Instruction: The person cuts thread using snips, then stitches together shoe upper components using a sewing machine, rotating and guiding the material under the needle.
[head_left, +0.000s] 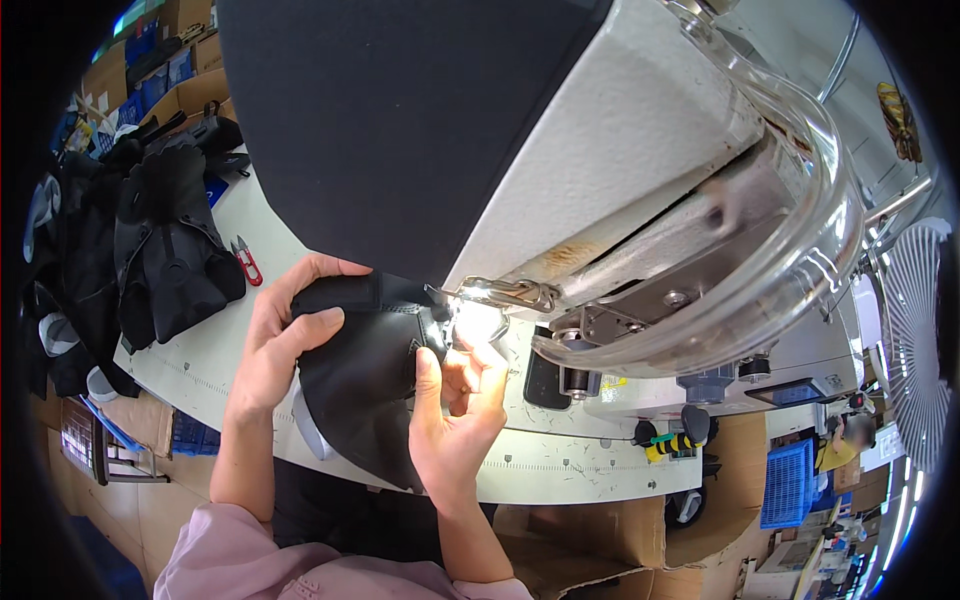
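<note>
A black, smooth, flexible piece [355,375] with a stitched band along its upper part lies under the head of a sewing machine [640,150]. My left hand [280,335] grips its upper left corner, thumb on top and fingers round the far edge. My right hand [455,410] pinches the right edge, thumb on the black material and the other fingers curled close to the needle area. A bright lamp glare [480,322] there hides the needle and part of those fingertips. The piece's lower end hangs over the near table edge.
Red-handled thread snips [245,262] lie left of my left hand. Black sewn goods [175,250] are heaped at the far left. A dark phone-like object [546,370] rests right of my right hand. Cardboard boxes [590,535] stand below the white table [545,470]; a fan [915,340] is at right.
</note>
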